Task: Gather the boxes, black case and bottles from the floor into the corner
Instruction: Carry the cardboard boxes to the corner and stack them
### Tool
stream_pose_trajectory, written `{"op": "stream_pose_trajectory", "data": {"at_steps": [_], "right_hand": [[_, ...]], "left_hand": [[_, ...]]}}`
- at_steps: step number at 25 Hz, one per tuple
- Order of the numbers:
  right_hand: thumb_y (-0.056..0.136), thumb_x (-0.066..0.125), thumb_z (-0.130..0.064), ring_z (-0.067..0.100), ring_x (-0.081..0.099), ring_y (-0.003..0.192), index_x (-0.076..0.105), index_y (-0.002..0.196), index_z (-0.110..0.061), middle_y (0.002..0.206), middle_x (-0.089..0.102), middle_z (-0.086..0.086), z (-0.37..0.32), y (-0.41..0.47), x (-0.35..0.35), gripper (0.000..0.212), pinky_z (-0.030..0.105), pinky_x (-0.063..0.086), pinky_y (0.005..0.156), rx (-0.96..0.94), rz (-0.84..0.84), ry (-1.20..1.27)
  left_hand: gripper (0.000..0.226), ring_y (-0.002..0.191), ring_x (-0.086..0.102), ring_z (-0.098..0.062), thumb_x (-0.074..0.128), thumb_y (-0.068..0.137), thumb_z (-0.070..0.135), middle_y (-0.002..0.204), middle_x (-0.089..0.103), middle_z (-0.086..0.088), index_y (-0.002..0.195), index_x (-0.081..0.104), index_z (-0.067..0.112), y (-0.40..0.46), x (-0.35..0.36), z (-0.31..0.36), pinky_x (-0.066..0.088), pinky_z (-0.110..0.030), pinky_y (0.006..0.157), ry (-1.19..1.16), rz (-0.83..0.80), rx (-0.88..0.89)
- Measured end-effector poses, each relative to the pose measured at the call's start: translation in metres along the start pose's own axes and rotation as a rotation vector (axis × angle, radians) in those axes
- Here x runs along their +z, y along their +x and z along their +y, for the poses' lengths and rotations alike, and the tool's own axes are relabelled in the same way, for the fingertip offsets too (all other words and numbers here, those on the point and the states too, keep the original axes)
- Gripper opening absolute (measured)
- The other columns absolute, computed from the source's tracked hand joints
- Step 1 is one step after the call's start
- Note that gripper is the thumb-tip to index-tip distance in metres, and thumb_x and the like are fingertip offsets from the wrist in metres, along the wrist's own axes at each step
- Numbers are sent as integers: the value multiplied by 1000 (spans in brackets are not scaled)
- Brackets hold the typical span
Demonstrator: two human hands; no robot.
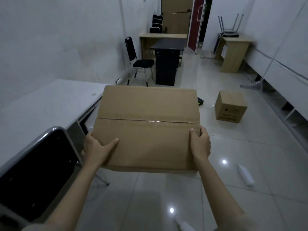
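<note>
Cardboard box held above the tiles

Brown large cardboard box [146,129], taped seam up, is off the floor. I see left hand [95,148] and right hand [200,144] clamped on its near corners. Beyond its right edge: small carton [230,106], black case [200,101] partly hidden. White bottle [246,175] lies right of it.

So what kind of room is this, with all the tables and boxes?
Probably an office or storeroom being cleared out. There are plain desks along white walls, a black chair, an upturned chair stacked on one desk, and a cardboard box on the tiled floor.
</note>
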State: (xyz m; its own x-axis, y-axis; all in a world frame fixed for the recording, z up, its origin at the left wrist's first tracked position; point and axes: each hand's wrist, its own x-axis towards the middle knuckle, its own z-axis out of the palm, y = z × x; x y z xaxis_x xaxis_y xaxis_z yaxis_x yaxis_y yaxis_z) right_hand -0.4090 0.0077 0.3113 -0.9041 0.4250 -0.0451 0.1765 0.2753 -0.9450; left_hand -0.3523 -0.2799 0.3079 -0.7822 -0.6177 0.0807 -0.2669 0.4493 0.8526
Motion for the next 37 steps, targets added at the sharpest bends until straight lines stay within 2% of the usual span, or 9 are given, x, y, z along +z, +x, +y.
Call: {"op": "stream_pose_trajectory", "data": {"at_steps": [3, 11, 14, 16, 18, 22, 27, 30, 37], "right_hand": [[92, 45, -34, 28, 54, 117, 45, 135, -22, 130, 59, 4, -33, 36, 55, 45, 46, 43, 101, 13, 11, 0], [91, 44, -31, 28, 56, 111, 47, 133, -21, 123, 62, 5, -67, 167, 165, 43, 45, 44, 99, 18, 34, -13], [90, 42, -28, 25, 57, 98, 52, 127, -20, 106, 63, 2, -72, 244, 207, 39, 38, 44, 89, 8, 33, -25], [89, 41, -25, 26, 55, 91, 54, 110, -24, 94, 60, 4, -84, 300, 233, 25, 35, 41, 81, -6, 6, -36], [88, 40, -23, 24, 51, 83, 46, 96, -28, 83, 54, 3, -102, 363, 260, 11, 32, 37, 74, -27, -44, -64], [87, 40, -22, 23, 48, 73, 50, 92, -22, 64, 45, -6, -145, 465, 306, 11, 28, 32, 61, -78, -97, -89], [90, 43, -26, 22, 52, 78, 57, 103, -19, 82, 58, -2, -176, 560, 373, 21, 30, 35, 70, -133, -137, -83], [92, 43, -27, 23, 53, 85, 56, 111, -17, 93, 59, 2, -184, 621, 423, 25, 33, 40, 76, -148, -159, -112], [94, 43, -25, 21, 54, 86, 57, 113, -18, 96, 60, 1, -226, 752, 563, 25, 31, 39, 75, -147, -262, -91]], "left_hand": [[98, 127, 43, -36, 80, 63, 42, 140, 42, -18, 137, 27, 4, 81, 1, 6, 33, -54, 107, 19, -53, 18], [96, 123, 45, -37, 81, 64, 37, 138, 42, -19, 136, 26, 5, 247, 62, 28, 38, -54, 103, 9, -98, 54], [94, 123, 45, -37, 79, 66, 35, 139, 41, -19, 137, 25, 5, 313, 108, 38, 39, -55, 102, -6, -115, 48], [93, 123, 45, -37, 78, 68, 34, 140, 41, -18, 137, 24, 5, 355, 139, 48, 39, -55, 102, -23, -108, 21], [92, 124, 45, -37, 77, 69, 34, 141, 40, -18, 138, 23, 6, 402, 171, 62, 39, -55, 102, -28, -97, -25], [87, 123, 44, -38, 75, 73, 31, 141, 38, -18, 139, 22, 9, 480, 222, 90, 41, -51, 96, -70, -58, -58], [86, 124, 44, -37, 74, 74, 32, 142, 37, -17, 139, 22, 10, 571, 272, 103, 40, -50, 97, -87, -5, -107], [86, 123, 45, -36, 74, 74, 32, 142, 39, -17, 139, 23, 8, 636, 302, 109, 40, -47, 98, -98, 17, -108], [82, 121, 47, -38, 74, 75, 25, 139, 42, -22, 137, 27, 2, 806, 359, 117, 40, -46, 97, -94, 102, -188]]}}
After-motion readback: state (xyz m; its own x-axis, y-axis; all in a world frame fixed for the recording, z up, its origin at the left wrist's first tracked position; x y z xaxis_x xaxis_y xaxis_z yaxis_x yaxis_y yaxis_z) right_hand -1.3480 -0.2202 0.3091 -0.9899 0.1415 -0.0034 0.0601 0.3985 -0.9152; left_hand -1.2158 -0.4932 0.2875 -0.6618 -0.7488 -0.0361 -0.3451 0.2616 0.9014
